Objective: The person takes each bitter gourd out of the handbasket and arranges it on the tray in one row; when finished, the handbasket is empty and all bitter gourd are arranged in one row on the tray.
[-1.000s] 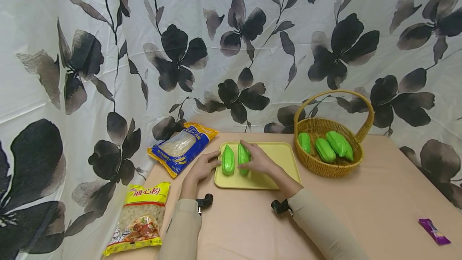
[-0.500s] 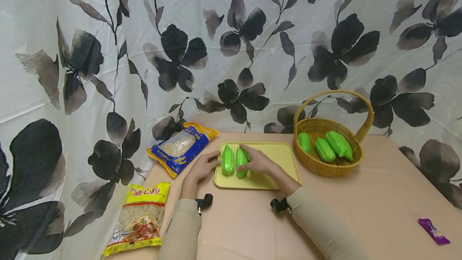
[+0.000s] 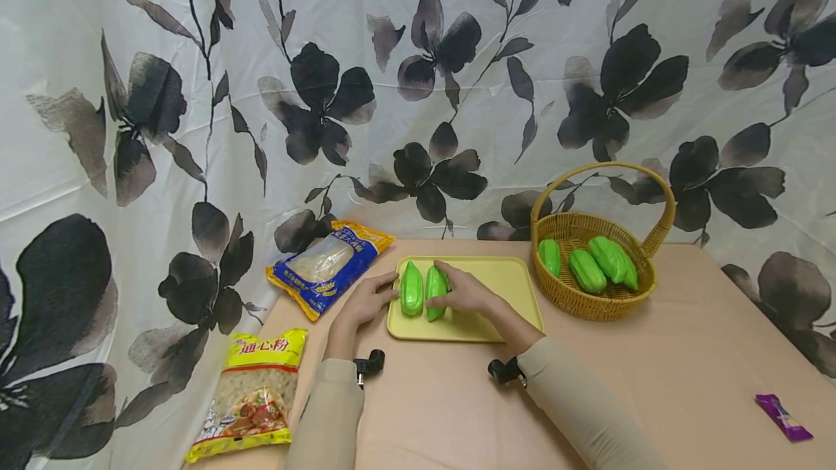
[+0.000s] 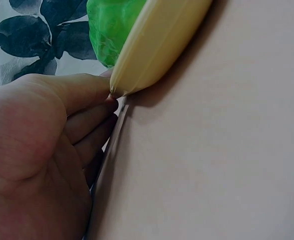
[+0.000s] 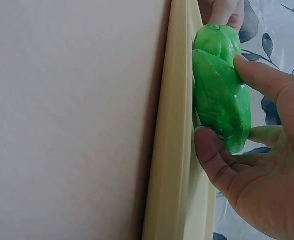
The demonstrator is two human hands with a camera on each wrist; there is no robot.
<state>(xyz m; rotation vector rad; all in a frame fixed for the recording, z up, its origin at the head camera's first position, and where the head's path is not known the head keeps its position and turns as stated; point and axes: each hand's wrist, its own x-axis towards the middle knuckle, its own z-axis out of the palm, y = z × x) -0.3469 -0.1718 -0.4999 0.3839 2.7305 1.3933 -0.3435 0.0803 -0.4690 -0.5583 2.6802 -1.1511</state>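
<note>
Two glossy green, elongated, ridged fruits lie side by side on a yellow tray (image 3: 496, 296); I cannot tell their exact kind. My right hand (image 3: 460, 290) holds the right one (image 3: 436, 293), with the thumb (image 5: 212, 150) at its near end and fingers around its far end. The left green fruit (image 3: 411, 289) sits a narrow gap away in the head view. At the tray's left rim, my left hand (image 3: 371, 301) touches the edge with its thumb, its other fingers fairly straight, as the left wrist view shows.
A wicker basket (image 3: 597, 307) with several similar green fruits stands right of the tray. A blue-and-yellow bag (image 3: 326, 267) lies behind my left hand, a yellow-topped pasta bag (image 3: 257, 386) nearer. A small purple packet (image 3: 784, 418) lies at far right.
My right hand has shifted slightly left with its green fruit, narrowing the gap to the left fruit. My left hand stays at the tray's rim.
</note>
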